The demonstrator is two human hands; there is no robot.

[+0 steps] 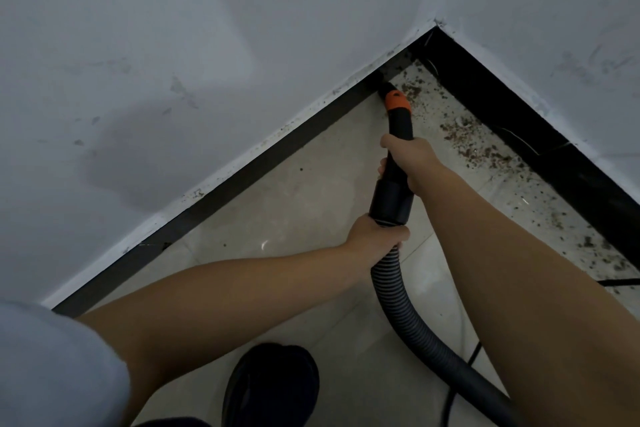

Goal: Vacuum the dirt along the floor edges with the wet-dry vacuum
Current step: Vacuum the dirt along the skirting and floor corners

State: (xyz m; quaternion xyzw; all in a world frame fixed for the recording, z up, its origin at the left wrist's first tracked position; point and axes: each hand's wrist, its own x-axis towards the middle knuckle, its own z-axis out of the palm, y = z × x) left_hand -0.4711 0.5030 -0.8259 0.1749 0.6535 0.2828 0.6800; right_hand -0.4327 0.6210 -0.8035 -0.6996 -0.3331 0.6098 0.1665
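The black vacuum wand with an orange collar (pixel 398 121) is pointing away into the corner, tip at the dark skirting board (pixel 242 177). Right hand (pixel 410 163) is gripping it; left hand (pixel 375 239) is clutching the grey ribbed hose (pixel 415 315). Brown dirt (pixel 485 149) is lying alongside on pale tiles.

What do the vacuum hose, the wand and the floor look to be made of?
Vacuum hose: flexible grey plastic, judging by its ribbed coils. Wand: rigid matte black plastic with an orange collar. Floor: probably glazed beige tile, given the faint sheen and grout lines.

Bare indoor room corner: scuffed white walls (pixel 173 62), black skirting (pixel 242 173), beige floor tiles (pixel 311 191), scattered dirt (pixel 478 146).
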